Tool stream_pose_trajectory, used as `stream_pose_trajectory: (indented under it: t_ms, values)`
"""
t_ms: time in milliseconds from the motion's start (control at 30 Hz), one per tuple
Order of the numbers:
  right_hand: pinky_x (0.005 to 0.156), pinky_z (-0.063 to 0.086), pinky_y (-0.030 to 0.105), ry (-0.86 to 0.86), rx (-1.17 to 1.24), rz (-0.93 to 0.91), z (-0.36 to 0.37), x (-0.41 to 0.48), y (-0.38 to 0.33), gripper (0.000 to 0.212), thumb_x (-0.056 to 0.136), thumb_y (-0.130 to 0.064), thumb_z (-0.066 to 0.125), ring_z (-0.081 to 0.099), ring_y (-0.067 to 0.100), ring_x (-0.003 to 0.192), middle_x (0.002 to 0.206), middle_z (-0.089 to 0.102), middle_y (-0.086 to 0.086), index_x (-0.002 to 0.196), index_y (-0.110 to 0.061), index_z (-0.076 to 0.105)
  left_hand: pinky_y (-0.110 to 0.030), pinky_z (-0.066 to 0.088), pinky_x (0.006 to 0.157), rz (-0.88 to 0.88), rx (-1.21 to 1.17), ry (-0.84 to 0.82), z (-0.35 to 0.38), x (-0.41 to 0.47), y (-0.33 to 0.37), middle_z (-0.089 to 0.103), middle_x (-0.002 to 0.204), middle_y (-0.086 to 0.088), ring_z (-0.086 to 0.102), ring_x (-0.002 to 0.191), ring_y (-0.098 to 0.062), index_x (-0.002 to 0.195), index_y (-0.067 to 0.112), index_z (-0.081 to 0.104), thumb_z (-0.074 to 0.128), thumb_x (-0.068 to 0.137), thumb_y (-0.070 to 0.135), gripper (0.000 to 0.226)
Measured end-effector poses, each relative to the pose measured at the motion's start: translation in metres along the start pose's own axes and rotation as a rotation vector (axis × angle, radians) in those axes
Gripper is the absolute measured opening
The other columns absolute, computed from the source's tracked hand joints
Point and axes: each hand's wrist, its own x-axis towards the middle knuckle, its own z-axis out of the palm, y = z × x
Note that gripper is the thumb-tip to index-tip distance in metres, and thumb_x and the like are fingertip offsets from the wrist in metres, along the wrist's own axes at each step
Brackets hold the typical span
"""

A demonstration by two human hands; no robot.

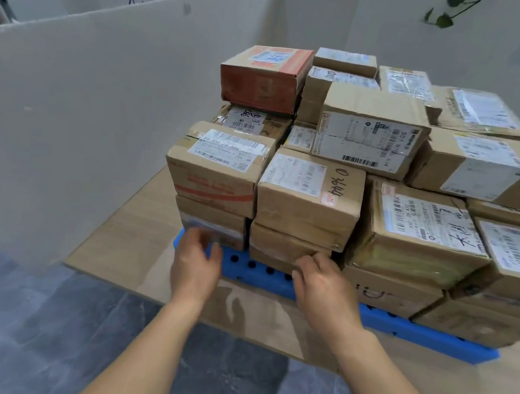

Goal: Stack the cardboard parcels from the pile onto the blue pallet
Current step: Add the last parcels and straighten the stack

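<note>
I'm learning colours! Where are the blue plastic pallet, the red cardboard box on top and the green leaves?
Blue plastic pallet (429, 338): head view, front edge.
Red cardboard box (259, 92): head view, red side face.
Green leaves (444, 20): head view, lowest leaf.

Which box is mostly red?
The top box at the back left: its whole front is red; the others are brown, one with only red stripes.

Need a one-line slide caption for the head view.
Head view: left hand and right hand at the lowest front boxes of the parcel stack on the blue pallet.
</note>
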Motion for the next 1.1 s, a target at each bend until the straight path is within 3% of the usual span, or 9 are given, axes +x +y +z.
stream_pose_trajectory:
  t_ms: [100,200,367,467,567,667,767,933,1100]
  values:
    - [0.033,0.041,0.027,-0.049,-0.037,-0.006,0.008,0.003,-0.013,0.022,0.056,-0.003,0.083,0.053,0.025,0.048,0.065,0.057,0.007,0.070,-0.008,0.067,-0.034,0.041,0.091,-0.087,-0.050,0.140,-0.020,0.028,-0.009,0.045,0.131,-0.013,0.048,0.117,-0.027,0.135,0.005,0.039,0.051,0.089,0.005,0.047]
    - [0.033,0.036,0.026,-0.104,-0.035,0.020,0.014,0.005,-0.023,0.022,0.056,-0.004,0.083,0.051,0.025,0.046,0.065,0.055,0.005,0.070,-0.009,0.067,-0.043,0.034,0.109,-0.186,-0.184,-0.015,-0.029,0.054,-0.011,0.027,0.152,-0.006,0.034,0.135,-0.024,0.149,0.019,0.016,0.046,0.091,0.005,0.067]
    - [0.038,0.028,0.026,-0.157,-0.046,0.035,0.014,0.004,-0.026,0.014,0.068,-0.010,0.079,0.052,0.023,0.050,0.068,0.055,0.003,0.075,-0.011,0.067,-0.043,0.044,0.101,-0.131,-0.284,-0.167,-0.029,0.070,-0.016,0.058,0.125,0.003,0.052,0.118,-0.017,0.120,0.029,0.051,0.047,0.088,0.004,0.041]
    - [0.055,0.041,0.032,-0.219,-0.071,0.069,0.011,0.006,-0.025,0.019,0.093,-0.021,0.052,0.057,0.025,0.078,0.093,0.058,0.005,0.103,-0.011,0.064,-0.044,0.046,0.100,-0.137,-0.268,-0.165,-0.029,0.067,-0.019,0.058,0.125,0.002,0.054,0.115,-0.017,0.124,0.024,0.051,0.052,0.089,0.011,0.038]
    - [0.071,0.043,0.032,-0.269,-0.045,0.081,0.003,0.011,-0.025,0.030,0.100,-0.028,0.034,0.053,0.022,0.097,0.110,0.053,0.002,0.119,-0.016,0.053,-0.043,0.043,0.102,-0.148,-0.281,-0.163,-0.029,0.066,-0.020,0.054,0.131,0.000,0.050,0.120,-0.018,0.128,0.022,0.047,0.050,0.091,0.009,0.040]
    - [0.076,0.044,0.033,-0.285,-0.063,0.090,0.002,0.015,-0.024,0.029,0.101,-0.030,0.031,0.052,0.020,0.102,0.114,0.053,0.000,0.119,-0.018,0.051,-0.041,0.040,0.103,-0.165,-0.366,-0.214,-0.034,0.073,-0.014,0.053,0.130,0.007,0.048,0.121,-0.016,0.134,0.030,0.044,0.046,0.091,0.007,0.048]
    - [0.079,0.045,0.033,-0.307,-0.084,0.105,0.004,0.016,-0.022,0.031,0.101,-0.030,0.031,0.052,0.020,0.106,0.118,0.052,0.000,0.123,-0.018,0.049,-0.039,0.042,0.098,-0.148,-0.446,-0.305,-0.039,0.084,-0.011,0.064,0.114,0.010,0.054,0.113,-0.016,0.115,0.044,0.057,0.036,0.089,0.008,0.048]
    - [0.079,0.044,0.033,-0.275,-0.088,0.113,0.005,0.017,-0.024,0.031,0.101,-0.030,0.032,0.053,0.021,0.105,0.117,0.054,0.000,0.122,-0.018,0.050,-0.037,0.043,0.094,-0.193,-0.654,-0.345,-0.038,0.094,-0.010,0.067,0.094,0.001,0.058,0.097,-0.016,0.093,0.025,0.068,0.030,0.095,0.032,0.038]
    - [0.074,0.040,0.033,-0.269,-0.073,0.087,0.007,0.021,-0.035,0.032,0.101,-0.028,0.031,0.052,0.022,0.105,0.118,0.053,0.002,0.127,-0.017,0.047,-0.039,0.037,0.101,-0.225,-0.719,-0.437,-0.032,0.098,-0.015,0.065,0.121,0.003,0.053,0.117,-0.015,0.121,0.028,0.062,0.011,0.095,0.061,0.066]
